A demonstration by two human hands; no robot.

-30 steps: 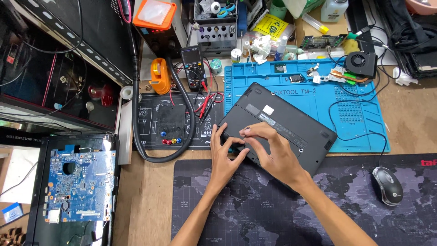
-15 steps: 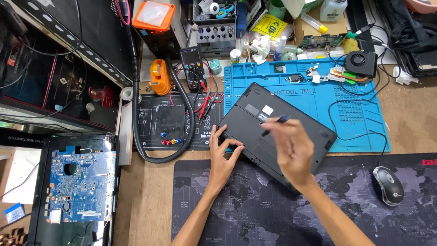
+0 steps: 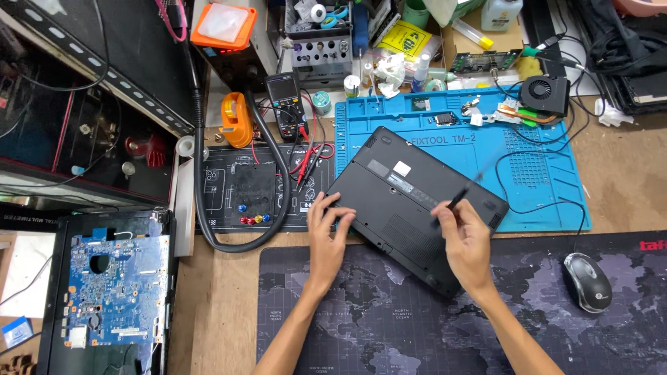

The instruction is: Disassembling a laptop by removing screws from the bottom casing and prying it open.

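A black laptop (image 3: 406,198) lies upside down and at an angle, half on the blue silicone work mat (image 3: 535,167) and half on the dark map-printed desk mat (image 3: 389,319). My left hand (image 3: 328,232) rests flat on the laptop's near left corner. My right hand (image 3: 465,239) is over the laptop's right part and holds a thin black screwdriver (image 3: 455,201), whose blurred tip points up and right toward the laptop's far right edge.
A grey mouse (image 3: 588,281) sits at the right on the desk mat. A bare blue circuit board (image 3: 114,285) in an opened case lies at the left. A multimeter (image 3: 285,97), an orange tool (image 3: 235,121), a cooling fan (image 3: 545,94) and small parts crowd the back.
My right hand left the laptop's near left area, where both hands were pressed together, and moved right with the screwdriver. My left hand stayed on the near left corner.
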